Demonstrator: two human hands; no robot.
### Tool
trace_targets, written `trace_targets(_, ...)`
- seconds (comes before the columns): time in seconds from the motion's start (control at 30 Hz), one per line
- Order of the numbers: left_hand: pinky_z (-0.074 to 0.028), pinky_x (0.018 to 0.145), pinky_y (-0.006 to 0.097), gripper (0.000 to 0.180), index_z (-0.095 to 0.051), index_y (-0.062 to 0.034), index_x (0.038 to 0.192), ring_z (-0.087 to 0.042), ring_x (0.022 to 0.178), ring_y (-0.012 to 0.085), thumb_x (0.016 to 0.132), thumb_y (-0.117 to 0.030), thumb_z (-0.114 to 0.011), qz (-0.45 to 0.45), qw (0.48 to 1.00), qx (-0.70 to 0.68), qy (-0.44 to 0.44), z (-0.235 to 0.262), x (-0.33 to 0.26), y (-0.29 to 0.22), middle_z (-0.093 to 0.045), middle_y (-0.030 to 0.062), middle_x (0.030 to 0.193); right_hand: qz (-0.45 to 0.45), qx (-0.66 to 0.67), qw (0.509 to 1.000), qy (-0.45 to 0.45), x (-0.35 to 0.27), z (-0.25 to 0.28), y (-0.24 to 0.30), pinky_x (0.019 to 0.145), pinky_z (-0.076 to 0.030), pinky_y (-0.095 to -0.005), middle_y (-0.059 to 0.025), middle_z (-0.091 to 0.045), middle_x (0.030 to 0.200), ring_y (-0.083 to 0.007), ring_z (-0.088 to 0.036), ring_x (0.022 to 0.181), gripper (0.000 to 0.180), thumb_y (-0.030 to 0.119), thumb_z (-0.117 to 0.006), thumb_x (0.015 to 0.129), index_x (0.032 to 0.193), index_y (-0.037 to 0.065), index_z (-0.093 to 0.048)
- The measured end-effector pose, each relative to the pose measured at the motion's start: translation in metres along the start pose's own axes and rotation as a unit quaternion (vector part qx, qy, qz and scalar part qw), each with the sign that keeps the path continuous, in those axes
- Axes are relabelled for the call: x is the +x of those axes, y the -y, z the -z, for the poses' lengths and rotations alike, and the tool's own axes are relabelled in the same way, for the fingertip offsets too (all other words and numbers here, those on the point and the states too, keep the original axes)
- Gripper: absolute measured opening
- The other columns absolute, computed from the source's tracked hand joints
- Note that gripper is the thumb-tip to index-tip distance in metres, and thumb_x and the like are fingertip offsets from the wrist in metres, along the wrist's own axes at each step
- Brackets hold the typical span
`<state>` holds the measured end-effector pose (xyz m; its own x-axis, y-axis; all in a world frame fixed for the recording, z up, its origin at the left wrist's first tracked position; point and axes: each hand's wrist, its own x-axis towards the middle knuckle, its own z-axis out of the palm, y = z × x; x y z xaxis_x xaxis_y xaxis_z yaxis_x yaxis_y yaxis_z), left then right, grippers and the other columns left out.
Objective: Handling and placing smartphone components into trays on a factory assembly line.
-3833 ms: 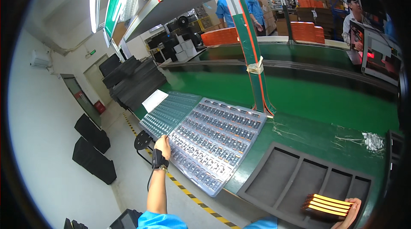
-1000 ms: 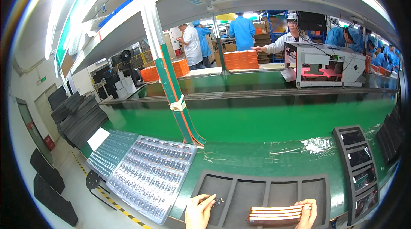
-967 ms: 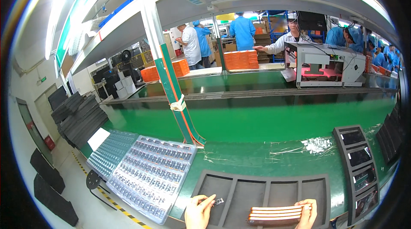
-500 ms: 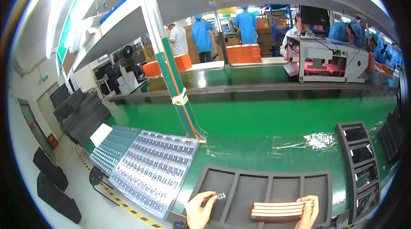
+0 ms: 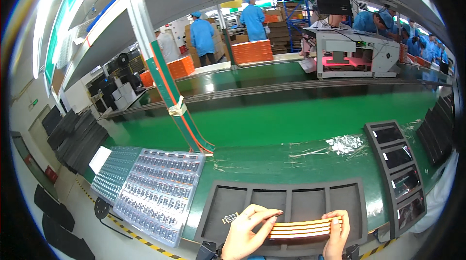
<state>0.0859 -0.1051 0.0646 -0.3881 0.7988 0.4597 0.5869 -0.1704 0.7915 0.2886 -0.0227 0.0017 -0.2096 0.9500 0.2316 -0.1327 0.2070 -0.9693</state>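
R hand [image 5: 337, 233] is clamped on the R end of a stack of thin flat panels [image 5: 302, 230], bright orange-white edges facing the wearer. Stack is held over the near part of a black foam tray [image 5: 360, 209] w/ 4 compartments, across the middle ones; can't tell if its underside touches the foam. L hand [image 5: 248, 234] is at the stack's L end, thumb & index nearly together at the top panel's corner; can't tell if they pinch it or just touch. A small clear frame-like part [image 5: 230, 218] shows just L of that hand, over the L compartment; unclear if it's tucked in the fingers or lying in the foam.

Step in hand, my read: sorting out the top panel at its L end, R hand steadying. Next move prob. calls for a light fingertip grip on one panel only, w/ the rest kept square & the small part kept clear.

Also on the green tabletop [image 5: 252, 167]: clear plastic tray [image 5: 192, 189] of small parts, far L of the foam; 2nd black foam tray [image 5: 391, 148] to the R, w/ dark glossy panels [image 5: 387, 135] in its compartments.
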Motion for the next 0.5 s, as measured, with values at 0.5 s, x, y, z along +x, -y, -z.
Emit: trace_targets(0.5, -0.054, 0.072, 0.031, 0.022, -0.069, -0.0055, 0.108, -0.069, 0.084, 0.0246, 0.086, -0.006, -0.069, -0.006, 0.979, -0.024, 0.203, -0.043, 0.029, -0.034, -0.069, 0.0121, 0.093, 0.012, 0.068, 0.997, -0.034, 0.002, -0.001, -0.02, 0.087, -0.048, -0.0322, -0.0122, -0.063, 0.095, -0.0181, -0.061, 0.093, 0.028, 0.027, -0.047, 0.102, 0.101, 0.0, -0.054)
